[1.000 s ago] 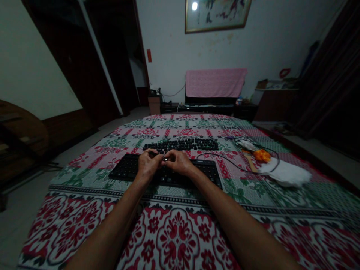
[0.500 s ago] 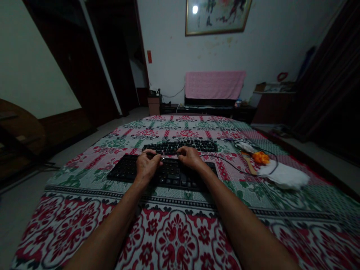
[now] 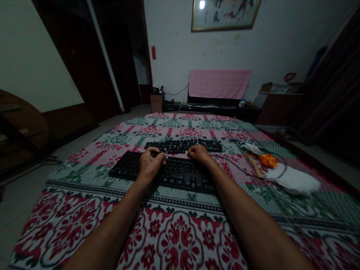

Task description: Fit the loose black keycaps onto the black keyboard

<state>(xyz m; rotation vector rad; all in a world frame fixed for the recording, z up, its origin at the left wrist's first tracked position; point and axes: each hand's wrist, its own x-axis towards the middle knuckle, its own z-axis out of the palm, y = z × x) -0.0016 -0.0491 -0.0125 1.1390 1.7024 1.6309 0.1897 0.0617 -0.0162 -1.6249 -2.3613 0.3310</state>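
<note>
A black keyboard (image 3: 171, 176) lies across the cloth, most of its keycaps off and bare key posts showing; several caps remain at its lower right. Just behind it, loose black keycaps (image 3: 180, 144) are laid out in rows. My left hand (image 3: 152, 161) is over the keyboard's upper middle, closed around a slim dark tool (image 3: 155, 152) with a bright tip; its kind is unclear. At the front edge of the loose keycaps is my right hand (image 3: 198, 153), fingers pinched together. Whatever they hold, if anything, is hidden.
A black cable (image 3: 230, 165) runs right from the keyboard. On that side lie an orange bundle (image 3: 268, 160), a white bag (image 3: 294, 180) and a tan flat piece (image 3: 254, 163). A patterned cloth (image 3: 180, 240) covers the table.
My right hand has moved right, away from my left hand, toward the loose keycaps. My left hand stays over the keyboard. The whole view has shifted slightly.
</note>
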